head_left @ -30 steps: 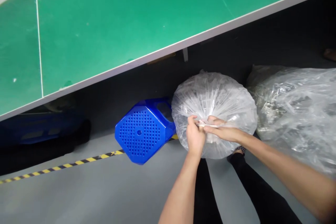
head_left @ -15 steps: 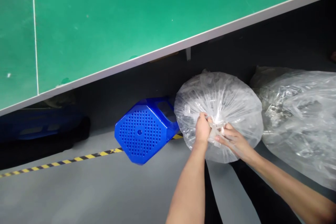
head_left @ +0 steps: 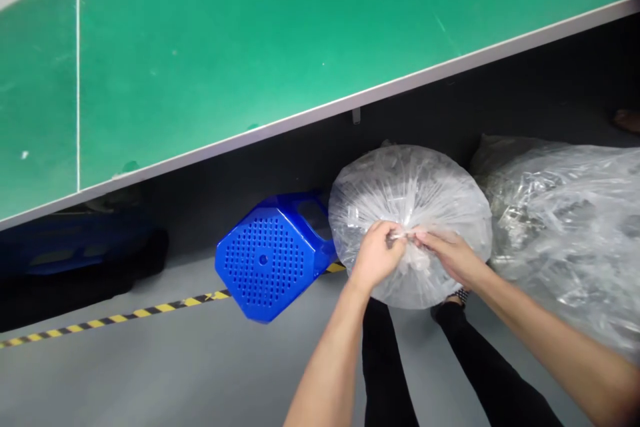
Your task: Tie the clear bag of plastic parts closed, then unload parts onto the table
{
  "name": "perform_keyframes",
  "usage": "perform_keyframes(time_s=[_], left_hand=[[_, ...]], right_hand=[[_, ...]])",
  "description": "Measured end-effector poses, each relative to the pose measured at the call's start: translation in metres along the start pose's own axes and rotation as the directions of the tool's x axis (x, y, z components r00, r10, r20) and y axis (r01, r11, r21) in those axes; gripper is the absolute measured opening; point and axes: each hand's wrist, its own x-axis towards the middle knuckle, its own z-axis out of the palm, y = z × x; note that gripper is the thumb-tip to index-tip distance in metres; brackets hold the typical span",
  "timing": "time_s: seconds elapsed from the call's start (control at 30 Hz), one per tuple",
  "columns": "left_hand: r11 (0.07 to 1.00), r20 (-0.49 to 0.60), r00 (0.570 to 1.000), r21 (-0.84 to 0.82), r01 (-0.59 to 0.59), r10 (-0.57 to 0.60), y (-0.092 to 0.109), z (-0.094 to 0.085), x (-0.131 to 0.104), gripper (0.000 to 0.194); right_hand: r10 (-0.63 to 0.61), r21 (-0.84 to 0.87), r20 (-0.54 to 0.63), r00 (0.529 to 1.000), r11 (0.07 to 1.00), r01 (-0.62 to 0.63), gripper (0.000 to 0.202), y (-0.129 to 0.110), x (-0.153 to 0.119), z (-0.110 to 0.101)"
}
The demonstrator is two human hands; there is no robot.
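A round clear plastic bag [head_left: 410, 193] stuffed with small clear pieces stands on the grey floor between my legs. Its neck is gathered into a twisted tail at the top. My left hand [head_left: 376, 255] pinches that tail from the left. My right hand [head_left: 447, 253] pinches it from the right, and the fingertips of both hands meet at the twist.
A green table [head_left: 240, 47] with a pale edge runs across the top. A blue perforated plastic stool [head_left: 267, 261] lies tipped on the floor left of the bag. A larger clear bag [head_left: 565, 227] lies at the right. A yellow-black tape line [head_left: 125, 313] crosses the floor.
Both hands have kept working the bag's neck: from clutching it together half a second ago, they now pinch the twisted tail between their fingertips. The bag stays put.
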Motion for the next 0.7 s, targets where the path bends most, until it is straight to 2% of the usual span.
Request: perform_keyframes(time_s=[0.07,0.17,0.27,0.37,0.47,0.53,0.63,0.7], left_hand=[[0.986,0.044,0.994,-0.128,0.106,-0.101,-0.008,-0.006,0.005,0.007],[0.946,0.087,0.98,-0.256,0.197,-0.18,-0.024,-0.009,0.011,0.008],[0.94,0.014,0.977,-0.27,0.209,-0.214,-0.035,-0.006,0.014,0.017],[0.898,-0.068,0.957,-0.371,0.239,-0.282,-0.041,0.003,0.014,0.023],[0.779,-0.184,0.882,-0.568,0.266,-0.435,-0.042,0.012,0.014,0.026],[0.67,-0.248,0.812,-0.709,0.219,-0.528,-0.04,0.017,0.015,0.029],[0.463,-0.243,0.72,-0.878,0.122,-0.65,-0.037,0.022,0.017,0.03],[0.403,-0.247,0.691,-0.912,0.07,-0.679,-0.038,0.026,0.017,0.029]], right_hand=[[-0.019,0.002,0.016,1.0,1.0,0.019,0.025,-0.005,0.003,0.001],[-0.015,0.023,0.069,0.998,1.0,0.013,0.026,-0.011,0.005,0.001],[0.042,0.062,0.06,0.997,0.997,-0.046,0.032,-0.012,0.008,0.0],[0.119,0.136,-0.041,0.992,0.984,-0.113,0.033,-0.007,0.009,-0.002],[0.149,0.228,-0.12,0.981,0.966,-0.119,0.03,-0.001,0.008,-0.002],[0.164,0.325,-0.091,0.982,0.937,-0.126,0.026,0.002,0.006,0.001],[0.14,0.486,-0.042,0.989,0.868,-0.102,0.019,0.002,0.004,0.007],[0.106,0.533,-0.068,0.992,0.844,-0.053,0.016,-0.001,0.004,0.008]])
